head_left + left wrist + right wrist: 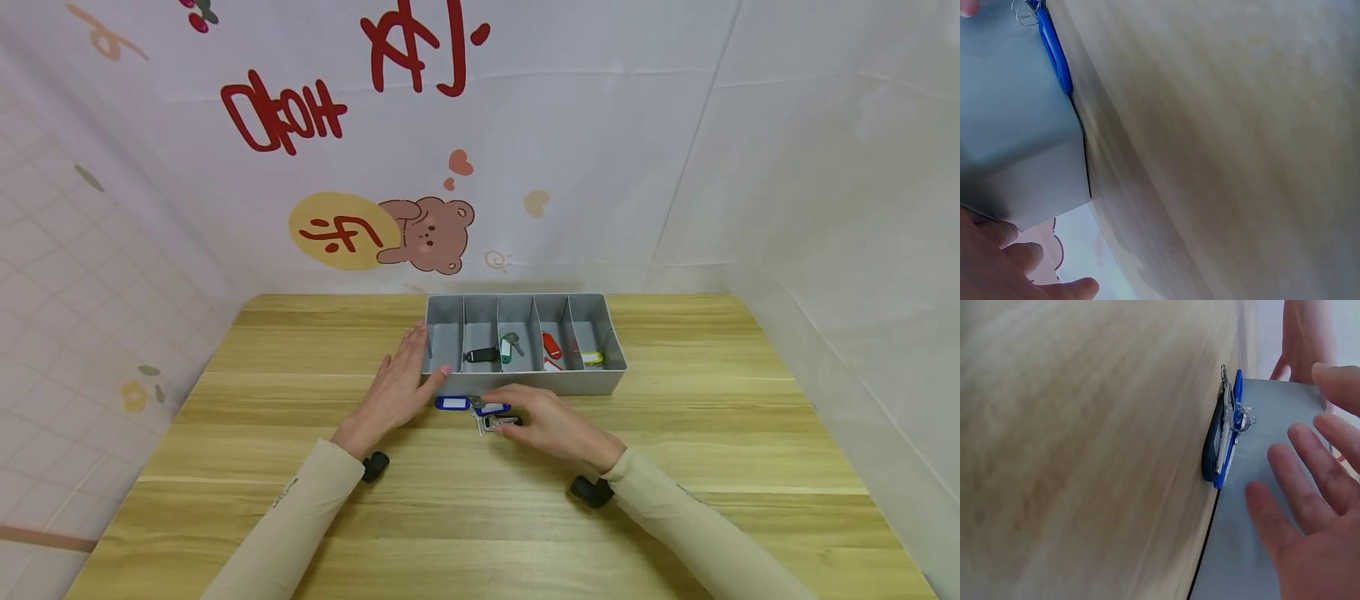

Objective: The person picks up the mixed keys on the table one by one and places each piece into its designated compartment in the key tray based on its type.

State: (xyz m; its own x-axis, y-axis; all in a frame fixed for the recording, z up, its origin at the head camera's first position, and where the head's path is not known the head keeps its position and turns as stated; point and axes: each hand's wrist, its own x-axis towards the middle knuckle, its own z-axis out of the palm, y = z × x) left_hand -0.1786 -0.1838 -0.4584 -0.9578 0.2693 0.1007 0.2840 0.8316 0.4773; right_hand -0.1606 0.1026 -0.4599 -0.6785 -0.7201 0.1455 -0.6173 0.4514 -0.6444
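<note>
A grey divided tray (525, 382) stands at the back of the table. My left hand (393, 385) rests along its left end with long, fairly straight fingers, the thumb at the front rim. In front of the tray lie two blue key tags (453, 403), a black key tag (1211, 447) and metal keys (481, 427). My right hand (551, 423) hovers over these, covering part of them in the head view. In the right wrist view its fingers are spread and apart from the tags, holding nothing.
Tray compartments hold a black key tag (482, 355), a green tag (506, 350) with a key, red tags (552, 345) and a yellow tag (592, 358). A printed cloth (585, 167) hangs behind the wooden table (480, 525).
</note>
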